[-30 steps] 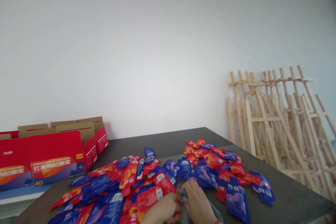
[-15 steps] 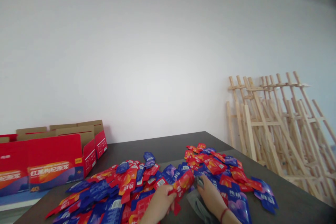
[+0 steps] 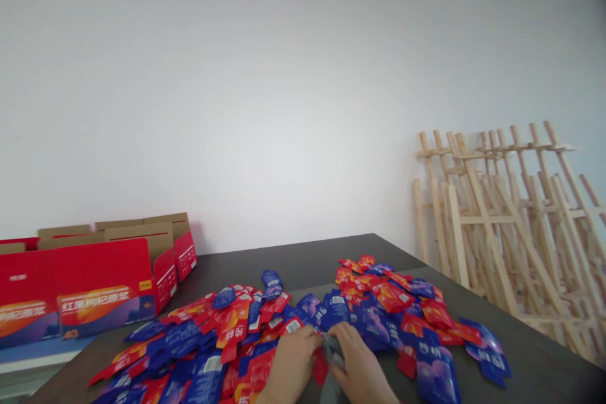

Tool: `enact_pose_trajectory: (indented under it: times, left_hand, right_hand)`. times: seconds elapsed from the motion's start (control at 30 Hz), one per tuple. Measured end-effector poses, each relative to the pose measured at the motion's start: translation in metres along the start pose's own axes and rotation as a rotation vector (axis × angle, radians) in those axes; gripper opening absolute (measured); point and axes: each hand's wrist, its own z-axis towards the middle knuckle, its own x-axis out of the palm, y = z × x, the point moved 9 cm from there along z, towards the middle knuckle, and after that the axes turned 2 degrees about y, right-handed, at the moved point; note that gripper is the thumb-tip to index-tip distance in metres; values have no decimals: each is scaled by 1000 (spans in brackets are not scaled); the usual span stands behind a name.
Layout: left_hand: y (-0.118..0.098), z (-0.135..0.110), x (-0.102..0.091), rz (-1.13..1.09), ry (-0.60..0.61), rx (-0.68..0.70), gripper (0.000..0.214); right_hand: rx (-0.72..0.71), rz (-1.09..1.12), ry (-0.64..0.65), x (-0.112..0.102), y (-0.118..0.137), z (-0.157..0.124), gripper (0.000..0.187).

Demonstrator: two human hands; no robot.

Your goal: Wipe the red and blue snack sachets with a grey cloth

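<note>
Both hands have drawn together since half a second ago, when the left held a red sachet lifted apart from the right; now they meet at the bottom centre of the frame. Left hand [image 3: 291, 363] is curled, fingers closed on a red sachet [image 3: 320, 367] whose lower edge shows between the two hands. Right hand [image 3: 362, 369] is also curled, pinching a crumpled grey cloth [image 3: 332, 353] that lies just beside the sachet and touches both hands.

Around them a loose heap of sachets [image 3: 227, 334] spreads across the lower left, with a second heap [image 3: 402, 303] at lower right. Each is a flat, glossy foil pouch with an irregular cut outline, printed red and orange on one face and blue-purple on the other; several show white barcode patches. Their white characters are too blurred to read.

Everything rests on a dark, matte worktop [image 3: 293, 259]. At the far left stand open cardboard cartons [image 3: 89, 290], red outside and brown inside, bearing an orange band of Chinese lettering and the number "40". Pale wooden easels [image 3: 511, 221] lean against the white wall at right.
</note>
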Motion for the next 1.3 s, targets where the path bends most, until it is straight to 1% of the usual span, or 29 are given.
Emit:
enact_pose_trajectory:
  times: [0.03, 0.1, 0.17, 0.2, 0.27, 0.33, 0.4, 0.47, 0.5, 0.57, 0.63, 0.73, 0.77, 0.83, 0.9, 0.93, 0.97, 1.0, 1.07, 1.1, 1.13, 1.17, 1.23, 1.27, 1.3]
  left_hand:
    - [0, 0, 1, 6, 5, 0, 43]
    - [4, -1, 0, 5, 8, 0, 44]
    - [12, -2, -10, -5, -30, -11, 46]
    - [17, -2, -19, -5, -64, -25, 46]
    - [32, -1, -45, 16, -149, -76, 47]
    - [50, 0, -74, 80, -222, -162, 45]
    - [67, 3, -100, 179, -263, -248, 45]
    - [78, 8, -114, 298, -253, -295, 43]
    - [82, 10, -115, 359, -230, -305, 41]
    - [90, 14, -107, 470, -170, -321, 39]
    - [95, 17, -94, 550, -119, -319, 40]
    - [95, 25, -73, 603, -38, -282, 37]
    - [93, 30, -68, 614, -16, -282, 35]
    - [82, 42, -62, 626, -13, -286, 33]
    - [61, 58, -51, 606, -28, -241, 33]
    - [49, 67, -41, 574, -15, -198, 34]
    - [39, 75, -27, 529, 26, -162, 38]
    - [32, 82, -10, 478, 91, -153, 47]
    - [24, 91, 22, 400, 203, -177, 66]
    - [21, 95, 34, 380, 232, -195, 70]
    - [19, 98, 43, 372, 238, -208, 68]
    - [17, 100, 47, 371, 230, -215, 59]
    - [13, 103, 48, 366, 200, -226, 39]
    - [12, 104, 44, 359, 185, -232, 35]
    - [11, 103, 38, 350, 166, -236, 36]
  right_hand:
    - [14, -41, 18, 8, -1, -1, 36]
    - [97, -126, 31, 16, -14, -1, 37]
    - [178, -196, 65, 19, -33, -1, 34]
    - [201, -222, 81, 19, -41, -2, 33]
    - [207, -248, 95, 18, -49, -3, 33]
    - [193, -245, 80, 17, -49, -4, 33]
    - [185, -233, 55, 16, -48, -7, 32]
    - [183, -215, 36, 17, -48, -8, 30]
    - [181, -203, 25, 17, -48, -9, 30]
    - [180, -178, 6, 16, -47, -10, 29]
    - [181, -156, -10, 15, -46, -10, 29]
    - [189, -136, -29, 12, -42, -10, 30]
    - [193, -130, -36, 10, -41, -10, 30]
    - [197, -120, -44, 9, -38, -10, 29]
    - [204, -118, -43, 8, -38, -10, 29]
    - [211, -122, -39, 8, -39, -9, 29]
    - [216, -127, -33, 9, -40, -9, 29]
    - [219, -132, -28, 10, -41, -9, 29]
    - [217, -141, -11, 13, -44, -7, 27]
    - [214, -148, 1, 15, -46, -6, 26]
    - [212, -161, 15, 17, -47, -5, 25]
    - [212, -180, 33, 20, -49, -4, 25]
    - [217, -230, 68, 23, -52, -2, 26]
    - [223, -253, 82, 25, -54, -1, 28]
    - [229, -273, 94, 26, -56, 0, 29]
